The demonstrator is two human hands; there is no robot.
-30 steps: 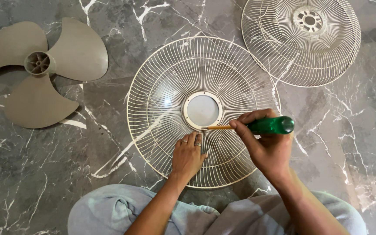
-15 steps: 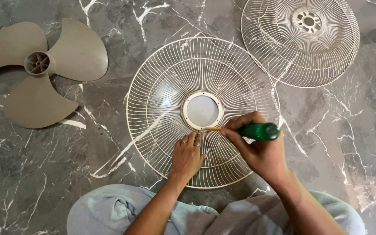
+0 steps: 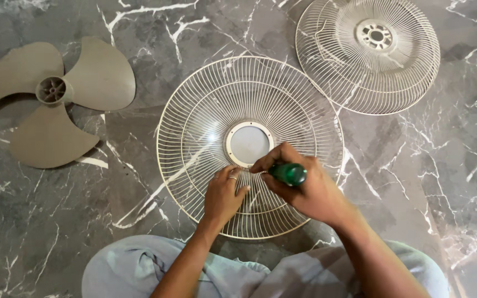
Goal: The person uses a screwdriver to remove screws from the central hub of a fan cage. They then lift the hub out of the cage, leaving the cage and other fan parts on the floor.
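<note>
Green-handled screwdriver [image 3: 287, 173] gripped by right hand [image 3: 305, 190]; left hand [image 3: 223, 196] flat on one of two white wire fan guards [image 3: 205, 110]; marble floor [image 3: 139, 221] open around.

Fan parts lying on a dark stone floor

A tan plastic fan blade with three wide wings [image 3: 51, 99] lies in the upper left. A round cream wire fan cage [image 3: 368, 52] lies in the upper right. Both rest on the dark grey marble floor with white veins [image 3: 459, 165], well apart.
</note>
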